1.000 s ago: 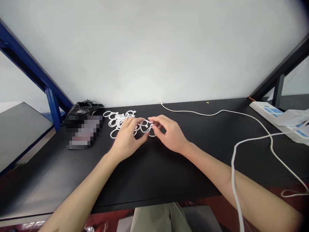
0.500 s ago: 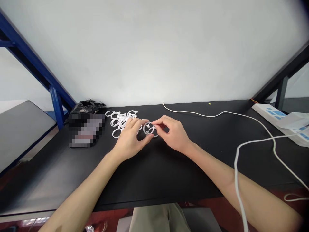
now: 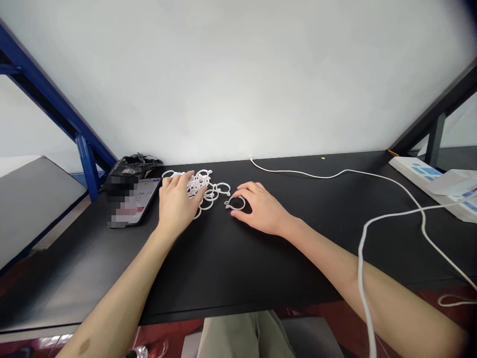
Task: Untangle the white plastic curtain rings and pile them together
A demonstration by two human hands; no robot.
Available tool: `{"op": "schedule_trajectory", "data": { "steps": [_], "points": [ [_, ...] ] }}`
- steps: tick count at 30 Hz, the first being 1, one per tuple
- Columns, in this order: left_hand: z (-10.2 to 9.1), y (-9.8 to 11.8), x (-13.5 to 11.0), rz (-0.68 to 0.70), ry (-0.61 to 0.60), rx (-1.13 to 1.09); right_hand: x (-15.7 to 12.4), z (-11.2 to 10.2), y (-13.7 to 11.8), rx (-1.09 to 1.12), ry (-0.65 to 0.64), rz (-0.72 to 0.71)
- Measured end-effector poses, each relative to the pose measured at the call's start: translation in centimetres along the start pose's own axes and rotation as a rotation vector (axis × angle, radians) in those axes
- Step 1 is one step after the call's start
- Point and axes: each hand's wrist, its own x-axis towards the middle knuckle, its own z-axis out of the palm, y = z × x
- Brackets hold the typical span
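My right hand has its thumb and fingers curved around one white curtain ring, a thin plastic loop with a small eyelet facing left. That ring is low over the black table, apart from the others. Farther left lies a loose pile of white curtain rings, overlapping one another. My left hand rests at the left side of this pile, thumb and fingers apart, its fingertips reaching over the rings. It covers part of the pile, and I see no ring gripped in it.
A phone, partly blurred out, lies left of the pile, by a crumpled black plastic bag. A white cable crosses the right side and passes over my right forearm. A white box with blue print stands at the far right.
My hands have moved apart. The left went leftward onto the pile, uncovering more rings and part of the phone screen. My right hand has opened wider around a single ring.
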Motion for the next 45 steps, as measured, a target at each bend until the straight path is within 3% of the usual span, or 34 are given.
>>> {"op": "schedule_trajectory", "data": {
  "steps": [6,11,16,21,25,30,38,45],
  "points": [
    [0.4,-1.3,0.3,-0.066,-0.067,0.028,0.1,0.2,0.2,0.064,-0.018,0.055],
    [-0.9,0.9,-0.3,0.104,-0.011,-0.132,0.3,0.0,-0.2,0.265,0.151,0.076],
    [-1.5,3.5,-1.6,0.311,-0.197,-0.319,0.2,-0.1,-1.5,0.592,0.225,0.142],
    [-0.7,4.1,-2.4,0.311,-0.293,-0.379,-0.1,0.3,-2.1,0.777,0.124,0.171],
    [-0.6,3.9,-2.3,0.253,-0.284,-0.396,-0.1,0.2,-1.8,0.712,0.125,0.132],
    [-0.9,3.7,-2.0,0.233,-0.260,-0.359,0.2,-0.2,-1.4,0.474,0.185,-0.004],
    [-1.1,3.3,-1.5,0.312,-0.188,-0.250,0.0,0.0,-0.9,0.284,0.269,-0.157],
    [-0.9,3.4,-1.7,0.337,-0.207,-0.270,0.1,-0.6,-1.2,0.097,0.209,-0.115]
  ]
}}
